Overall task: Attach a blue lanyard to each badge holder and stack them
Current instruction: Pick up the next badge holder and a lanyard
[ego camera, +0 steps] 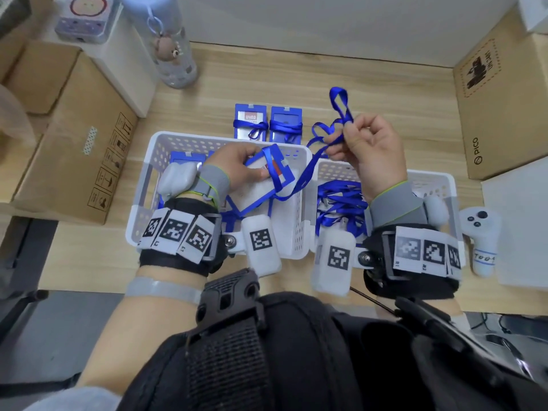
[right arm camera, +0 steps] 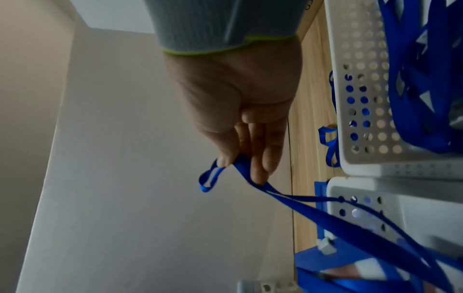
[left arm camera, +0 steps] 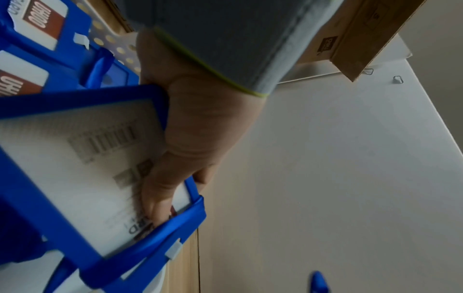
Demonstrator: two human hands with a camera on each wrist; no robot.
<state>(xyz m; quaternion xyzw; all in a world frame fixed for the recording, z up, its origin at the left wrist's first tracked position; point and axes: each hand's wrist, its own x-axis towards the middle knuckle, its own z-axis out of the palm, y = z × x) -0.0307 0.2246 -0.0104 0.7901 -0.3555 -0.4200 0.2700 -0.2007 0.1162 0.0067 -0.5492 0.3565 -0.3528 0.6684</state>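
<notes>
In the middle of the head view the left hand [ego camera: 237,167] grips a blue-framed badge holder [ego camera: 267,179] above the left white basket [ego camera: 154,161], thumb lying across the card face and the other fingers curled behind the frame; the left wrist view shows the thumb [left arm camera: 160,196] pressed on the card near the holder's lower edge. A blue lanyard [ego camera: 308,170] runs from the holder up and to the right, over the gap between the baskets, into the right hand [ego camera: 370,149]. That hand pinches the strap between thumb and fingertips, the remaining fingers loosely curled, and a loop of the strap stands up above the fingers toward the upper middle of the frame. In the right wrist view the strap passes under the fingertips [right arm camera: 260,174] with a small loop to their left. The right white basket [ego camera: 430,185] holds a tangle of loose blue lanyards [ego camera: 338,206]. Beyond the baskets, on the wooden table [ego camera: 385,93], two badge holders [ego camera: 267,123] wrapped in their lanyards lie side by side.
</notes>
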